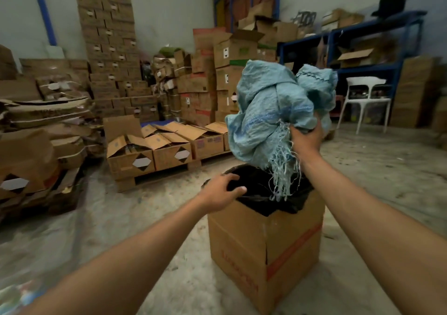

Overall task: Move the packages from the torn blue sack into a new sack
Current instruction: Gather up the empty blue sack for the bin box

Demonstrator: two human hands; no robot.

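Observation:
My right hand (306, 138) grips the crumpled, torn blue sack (273, 111) and holds it in the air above a cardboard box (263, 247). Frayed blue threads hang from the sack down into the box's mouth. The box is lined with a black bag (261, 193). My left hand (221, 190) rests on the box's left rim, fingers curled over the edge of the black bag. No packages are visible; the inside of the bag is dark.
The box stands on a dusty concrete floor. Behind it, open cartons (167, 145) sit on a low pallet, with tall stacks of cartons (108, 53) along the wall. A white chair (365, 101) and blue shelving (377, 43) stand at the right.

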